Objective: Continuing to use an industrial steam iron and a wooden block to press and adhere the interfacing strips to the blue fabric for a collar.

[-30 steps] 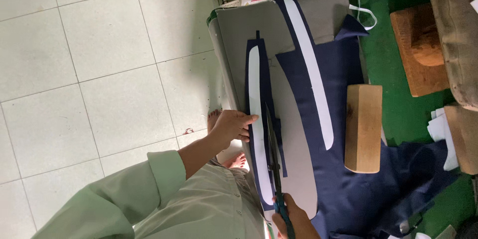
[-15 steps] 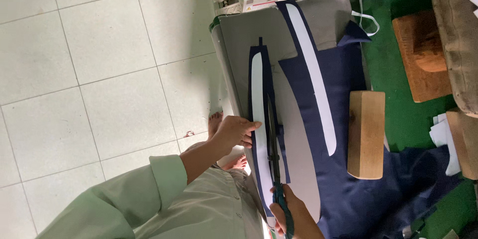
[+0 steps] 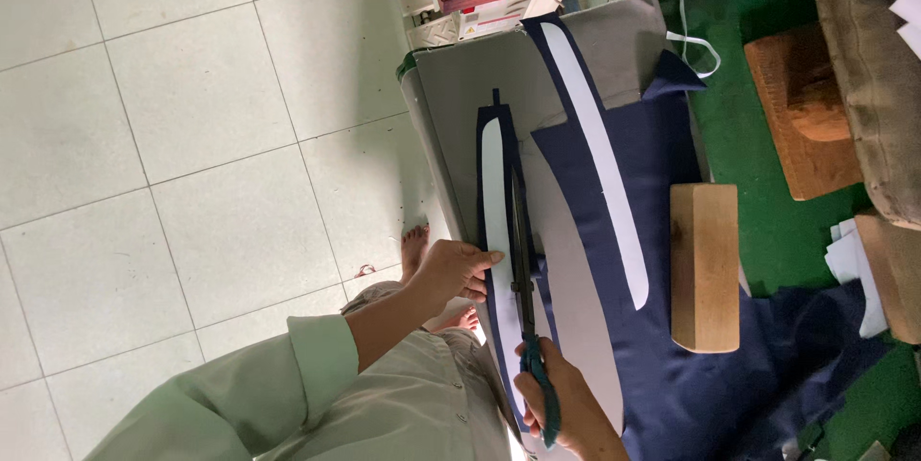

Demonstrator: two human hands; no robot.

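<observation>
My left hand (image 3: 459,269), on a pale green sleeve, presses flat on a long navy fabric piece (image 3: 499,221) with a white strip (image 3: 496,192) on it, which lies on a grey board (image 3: 460,87). Teal-handled scissors (image 3: 523,279) are gripped by my right hand (image 3: 566,403), their dark blades lying along the inner edge of the white strip. Just right of it lies a larger navy fabric panel (image 3: 662,154) with a second white strip (image 3: 600,164).
A wooden block (image 3: 705,264) rests on the navy cloth. On the green table surface (image 3: 767,231) are a brown wooden block (image 3: 801,116), a padded brown roll (image 3: 873,68) and white paper scraps (image 3: 849,260). The tiled floor (image 3: 192,135) and my bare foot (image 3: 414,242) are on the left.
The view has shifted slightly. The scissors have advanced along the strip and my left hand stays pressed on the fabric beside them.
</observation>
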